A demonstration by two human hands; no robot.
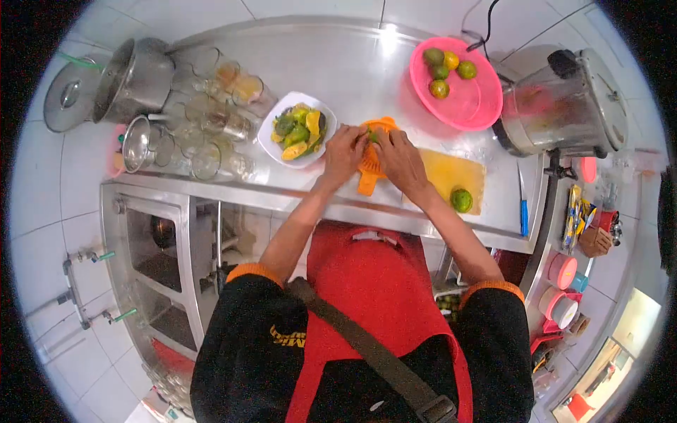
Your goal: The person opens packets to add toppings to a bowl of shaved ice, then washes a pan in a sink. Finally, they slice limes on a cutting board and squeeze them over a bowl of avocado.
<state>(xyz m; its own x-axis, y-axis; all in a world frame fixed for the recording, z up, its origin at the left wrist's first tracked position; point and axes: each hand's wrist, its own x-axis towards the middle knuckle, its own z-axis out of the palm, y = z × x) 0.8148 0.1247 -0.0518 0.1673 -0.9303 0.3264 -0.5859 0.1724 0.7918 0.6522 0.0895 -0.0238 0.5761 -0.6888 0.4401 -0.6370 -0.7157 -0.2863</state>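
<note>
Both my hands meet over an orange citrus juicer point(367, 185) on the metal counter. My left hand point(345, 151) and my right hand point(400, 161) have their fingers closed round a green citrus piece point(374, 135) at the juicer's top; the fingers hide most of it. To the left stands a white square bowl point(266, 146) of squeezed citrus peels point(296, 134). On the right, a yellow cutting board point(455, 171) lies partly behind my right hand, with a green citrus fruit point(461, 200) on it.
A pink basin point(462, 113) with several citrus fruits is at the back right, beside a blender jug point(557, 106). A knife point(524, 211) lies near the right edge. Several glasses point(206, 161), a metal strainer point(136, 144) and a pot point(134, 81) stand at the left.
</note>
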